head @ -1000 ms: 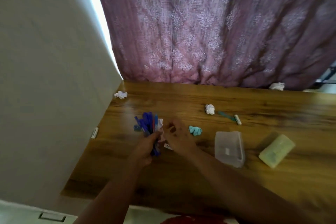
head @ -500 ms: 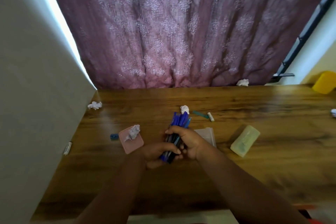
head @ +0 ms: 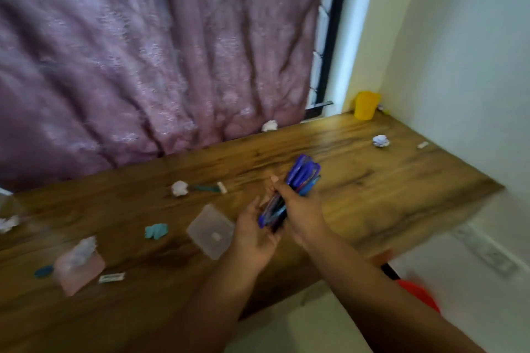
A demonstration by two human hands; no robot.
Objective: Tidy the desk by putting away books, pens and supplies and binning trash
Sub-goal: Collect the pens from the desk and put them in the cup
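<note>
My right hand (head: 301, 210) grips a bundle of blue pens (head: 301, 178) around its middle, caps pointing up and away, above the wooden desk (head: 372, 189). Just to its left, my left hand (head: 253, 235) lies palm up with its fingers loosely extended under the lower ends of the pens. A yellow cup (head: 366, 104) stands in the far right corner of the desk. Crumpled white paper balls lie at the curtain's foot (head: 269, 125), at the far right (head: 381, 140) and mid-desk (head: 179, 188). A teal crumpled scrap (head: 156, 231) lies left of a clear plastic box (head: 210, 231).
A pink pad (head: 83, 272) with a paper wad on it sits at the left, a small eraser-like piece (head: 111, 277) beside it. A teal pen (head: 209, 188) lies mid-desk. A purple curtain (head: 143, 51) hangs behind. A red object (head: 418, 294) shows below the desk's right edge.
The view has swung right, bringing the desk's right corner and the yellow cup into sight. The pen bundle went from my left hand into my right, and both hands shifted rightwards.
</note>
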